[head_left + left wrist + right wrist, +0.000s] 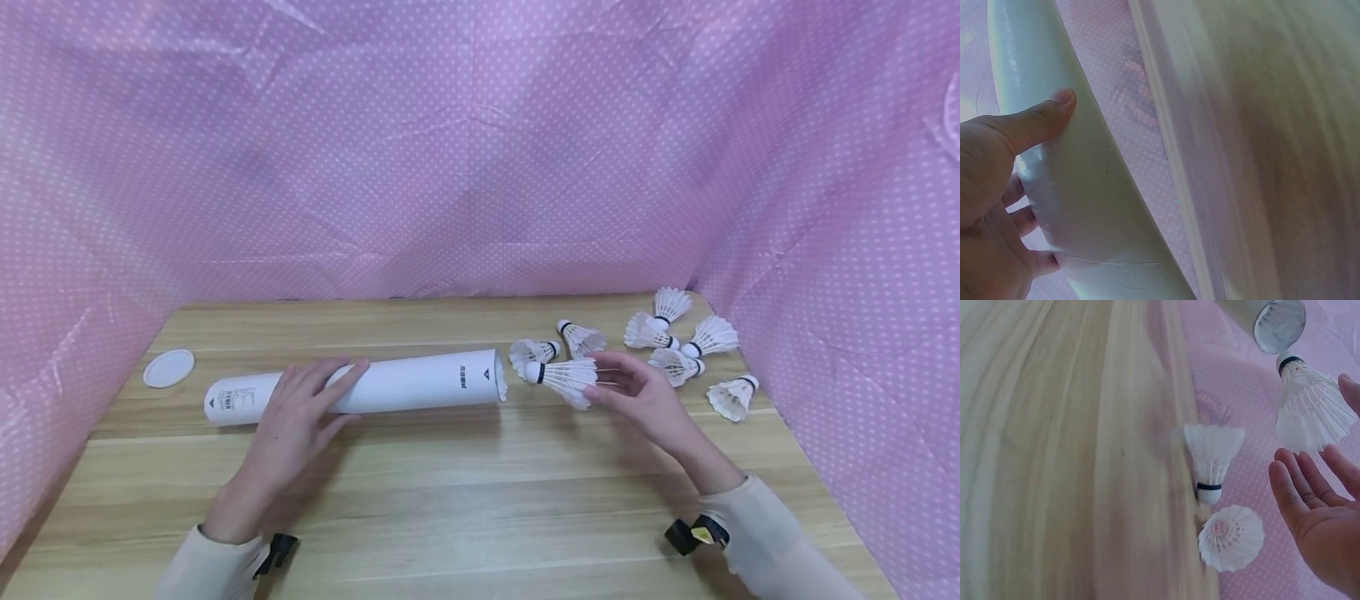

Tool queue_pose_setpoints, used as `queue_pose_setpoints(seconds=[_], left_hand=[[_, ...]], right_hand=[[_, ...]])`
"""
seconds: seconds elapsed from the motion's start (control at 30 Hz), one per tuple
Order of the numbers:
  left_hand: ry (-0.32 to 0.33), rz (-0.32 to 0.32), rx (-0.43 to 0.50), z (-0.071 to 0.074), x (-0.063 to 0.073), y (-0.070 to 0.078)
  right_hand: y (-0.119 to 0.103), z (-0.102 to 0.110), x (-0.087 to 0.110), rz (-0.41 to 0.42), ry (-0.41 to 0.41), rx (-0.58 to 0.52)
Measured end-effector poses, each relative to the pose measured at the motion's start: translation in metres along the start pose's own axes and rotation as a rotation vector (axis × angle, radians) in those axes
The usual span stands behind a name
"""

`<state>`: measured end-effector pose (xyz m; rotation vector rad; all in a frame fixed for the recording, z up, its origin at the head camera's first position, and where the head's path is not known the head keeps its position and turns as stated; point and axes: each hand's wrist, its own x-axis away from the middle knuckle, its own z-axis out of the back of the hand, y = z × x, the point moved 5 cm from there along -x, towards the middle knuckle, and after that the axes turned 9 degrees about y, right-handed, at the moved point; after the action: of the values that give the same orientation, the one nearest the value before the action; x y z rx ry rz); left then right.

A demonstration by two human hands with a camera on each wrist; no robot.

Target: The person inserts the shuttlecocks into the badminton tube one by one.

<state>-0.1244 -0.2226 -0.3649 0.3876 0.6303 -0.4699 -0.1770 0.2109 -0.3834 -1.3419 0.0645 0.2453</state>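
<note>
A white shuttlecock tube (420, 385) extends across the middle of the wooden table, its right end open with white feather edges showing there. My left hand (300, 412) grips the tube left of its middle; the left wrist view shows the thumb (1044, 122) over one side and fingertips at the other. By its feather skirt, my right hand (637, 396) holds a shuttlecock (567, 380). Its cork points left at the tube's open end, a small gap apart. In the right wrist view this shuttlecock (1310, 406) is just off the tube's mouth (1280, 326).
Two loose shuttlecocks lie just behind the held one, including one (581, 340) tilted on its side. Several more, such as one (712, 336), cluster at the back right. A round white lid (168, 367) lies at the far left. Pink dotted cloth (465, 167) surrounds the table.
</note>
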Motion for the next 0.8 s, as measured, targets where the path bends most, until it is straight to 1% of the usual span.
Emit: queue_pose_setpoints(seconds=[0.23, 0.4, 0.6, 0.8], left_hand=[[-0.004, 0.005, -0.003, 0.0, 0.0, 0.0], [-0.008, 0.003, -0.004, -0.001, 0.0, 0.001], [0.006, -0.016, -0.002, -0.002, 0.0, 0.002], [0.012, -0.039, 0.0, -0.003, -0.001, 0.002]], right_hand=[[-0.01, -0.01, -0.002, 0.031, -0.04, -0.021], [-0.012, -0.018, -0.004, 0.033, -0.058, -0.024], [-0.012, -0.028, -0.006, 0.001, -0.076, -0.028], [-0.017, -0.04, -0.008, -0.026, -0.103, -0.063]])
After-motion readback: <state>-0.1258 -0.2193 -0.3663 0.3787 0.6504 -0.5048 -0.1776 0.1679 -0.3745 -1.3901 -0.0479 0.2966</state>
